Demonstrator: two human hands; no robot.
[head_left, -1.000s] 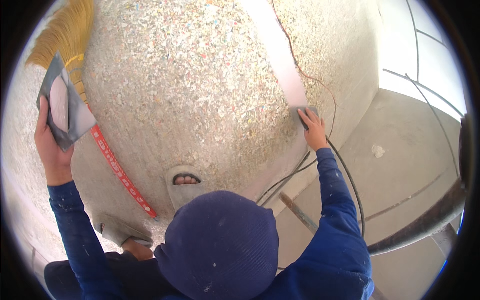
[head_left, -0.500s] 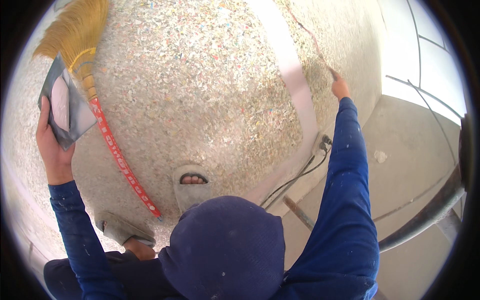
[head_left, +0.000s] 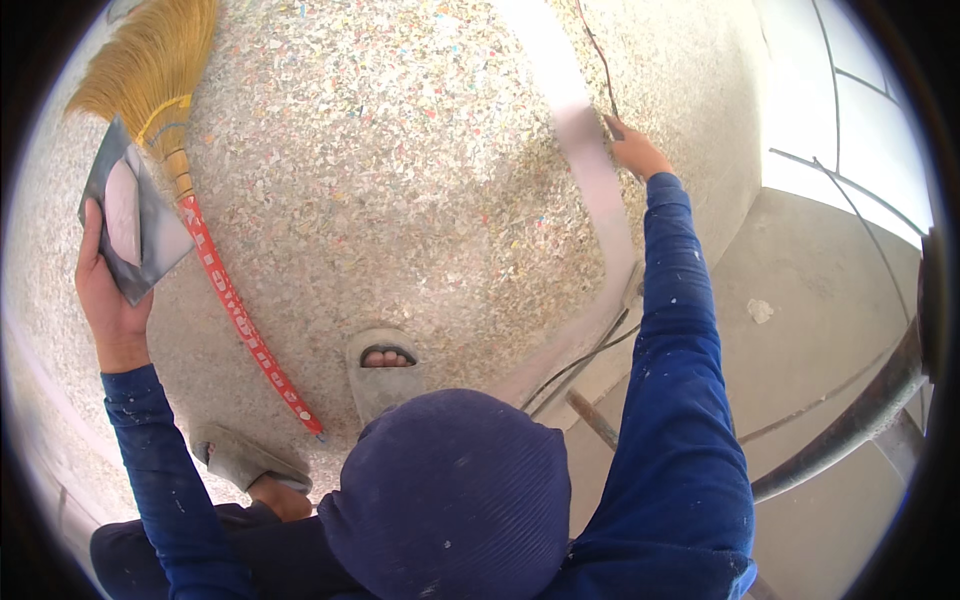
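My left hand [head_left: 118, 312] is closed on the lower edge of a flat grey plate [head_left: 160, 262], its thumb lying along one side. A smooth, pale pink lump [head_left: 123, 215] that looks like putty sits on the plate. Out to the right, my right hand [head_left: 640, 153] is closed around a small dark tool [head_left: 613, 127]; its kind is mostly hidden by the fingers. That hand is over the speckled surface, beside a pale pink strip [head_left: 606, 195]. A thin dark cable [head_left: 603, 62] runs up from near the tool.
A straw broom [head_left: 160, 75] with a red handle lies beside the plate. Sandalled feet [head_left: 385, 365] stand on the speckled surface. Black cables [head_left: 590, 357] cross the ledge near my right forearm. A dark curved bar [head_left: 850, 435] stands at the far right.
My right hand has moved left and slightly nearer with the dark tool, toward the pale pink strip. The left hand and plate have barely shifted.
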